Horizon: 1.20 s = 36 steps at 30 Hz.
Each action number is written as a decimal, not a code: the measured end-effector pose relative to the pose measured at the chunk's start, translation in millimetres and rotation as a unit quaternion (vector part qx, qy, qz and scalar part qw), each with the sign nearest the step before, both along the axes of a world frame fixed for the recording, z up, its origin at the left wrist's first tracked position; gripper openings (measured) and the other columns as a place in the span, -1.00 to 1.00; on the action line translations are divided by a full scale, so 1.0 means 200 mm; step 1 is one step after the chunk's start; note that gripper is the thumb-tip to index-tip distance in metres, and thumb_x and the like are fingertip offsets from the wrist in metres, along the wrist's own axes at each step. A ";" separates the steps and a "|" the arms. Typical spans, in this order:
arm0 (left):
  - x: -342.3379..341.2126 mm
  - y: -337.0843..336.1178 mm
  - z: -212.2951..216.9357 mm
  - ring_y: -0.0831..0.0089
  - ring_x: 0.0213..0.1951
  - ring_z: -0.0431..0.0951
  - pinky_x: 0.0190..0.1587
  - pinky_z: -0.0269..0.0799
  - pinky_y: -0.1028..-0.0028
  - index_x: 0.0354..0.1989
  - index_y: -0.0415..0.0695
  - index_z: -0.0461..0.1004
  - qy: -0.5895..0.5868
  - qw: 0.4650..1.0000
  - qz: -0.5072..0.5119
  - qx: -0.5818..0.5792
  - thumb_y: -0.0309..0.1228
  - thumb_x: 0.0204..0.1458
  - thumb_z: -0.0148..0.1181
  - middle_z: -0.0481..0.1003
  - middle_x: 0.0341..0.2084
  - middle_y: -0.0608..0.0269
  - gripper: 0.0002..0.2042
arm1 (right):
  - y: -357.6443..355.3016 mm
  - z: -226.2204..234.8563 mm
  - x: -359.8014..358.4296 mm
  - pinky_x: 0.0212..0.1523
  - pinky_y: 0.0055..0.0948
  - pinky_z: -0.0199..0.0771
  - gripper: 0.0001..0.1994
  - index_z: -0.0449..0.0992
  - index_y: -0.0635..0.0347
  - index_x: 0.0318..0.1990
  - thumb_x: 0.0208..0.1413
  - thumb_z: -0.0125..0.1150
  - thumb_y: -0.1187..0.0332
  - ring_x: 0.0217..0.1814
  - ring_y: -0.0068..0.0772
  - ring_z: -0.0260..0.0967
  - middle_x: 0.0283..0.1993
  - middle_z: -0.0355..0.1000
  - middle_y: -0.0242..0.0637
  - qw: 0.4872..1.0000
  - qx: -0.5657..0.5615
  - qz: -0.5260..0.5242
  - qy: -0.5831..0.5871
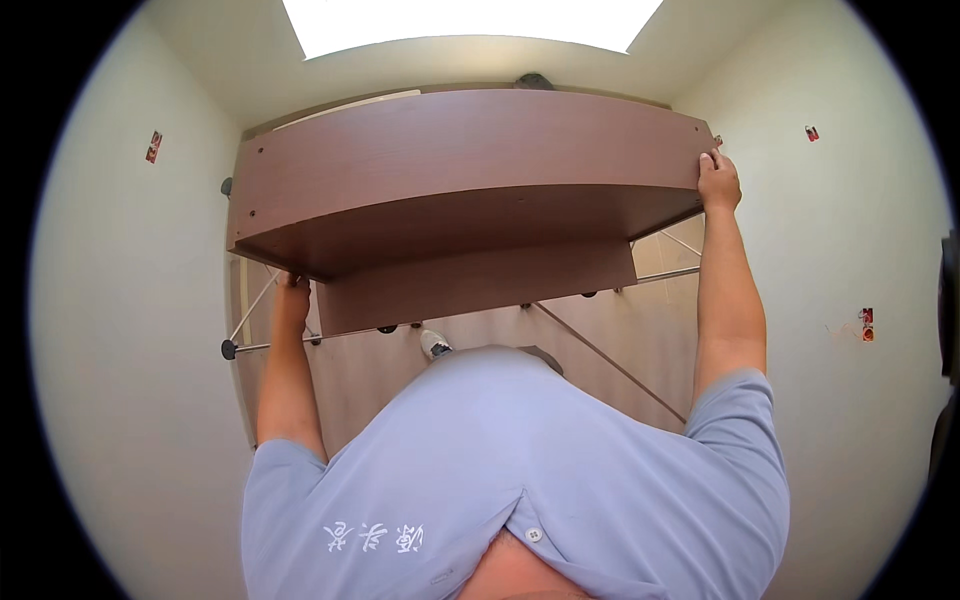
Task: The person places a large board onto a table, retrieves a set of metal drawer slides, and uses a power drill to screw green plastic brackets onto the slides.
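Brown wood-grain laminate covers the desk (470,170), which hangs lifted in front of the person's chest, its broad top tilted toward the camera and a lower panel hanging beneath. The right hand (719,180) is clenched on the desk's far right corner. The left hand (292,285) reaches under the lower left edge, fingers hidden, so its hold cannot be told. Thin metal bars (610,355) cross below, above a pale floor (380,370). Pale walls (850,220) close in on both sides.

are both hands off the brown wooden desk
No, the left hand grips the brown desk at its near corner and the right hand its far corner.
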<state>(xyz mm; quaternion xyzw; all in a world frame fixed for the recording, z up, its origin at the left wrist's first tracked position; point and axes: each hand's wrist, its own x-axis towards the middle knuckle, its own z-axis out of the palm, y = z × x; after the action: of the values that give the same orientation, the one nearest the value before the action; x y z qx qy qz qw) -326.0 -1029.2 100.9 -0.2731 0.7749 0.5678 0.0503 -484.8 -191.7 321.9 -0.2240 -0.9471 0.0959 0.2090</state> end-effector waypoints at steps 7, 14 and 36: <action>1.48 0.43 -0.55 0.26 -0.03 0.66 0.02 0.57 0.33 0.25 -0.35 0.51 -0.171 0.985 0.004 -0.018 -0.49 0.17 0.16 0.66 0.03 -0.02 -0.55 | 0.03 -0.36 0.64 0.49 -0.02 0.31 -0.49 0.50 0.17 0.36 0.33 0.23 0.17 0.52 0.10 0.29 0.43 0.43 0.00 0.969 0.059 0.142 0.194; 2.84 1.05 -0.55 0.11 0.15 0.63 0.19 0.54 0.20 0.31 -0.31 0.50 -0.384 0.907 -0.158 -0.064 -0.28 0.21 0.27 0.63 0.13 -0.12 -0.47 | 0.23 -1.49 1.90 0.25 -0.15 0.56 -0.42 0.60 0.32 0.23 0.26 0.34 -0.01 0.21 0.06 0.60 0.12 0.64 0.10 0.827 -0.270 0.181 -0.459; 4.44 1.63 -0.23 0.20 0.22 0.62 0.27 0.51 0.24 0.29 -0.14 0.52 -0.080 0.948 0.306 -0.030 -0.29 0.28 0.20 0.61 0.17 0.00 -0.57 | -0.31 -1.91 1.88 -0.50 -0.04 0.40 -0.75 0.53 0.20 -0.03 0.32 0.13 0.22 -0.28 -0.08 0.56 -0.14 0.56 -0.16 0.745 -0.302 0.236 -0.546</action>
<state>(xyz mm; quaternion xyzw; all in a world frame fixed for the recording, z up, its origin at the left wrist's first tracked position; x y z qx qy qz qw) 562.4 -703.1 55.4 -0.5432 0.6643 0.5084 -0.0721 -108.0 -252.8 -59.3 -0.0589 -0.8434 0.2842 -0.4521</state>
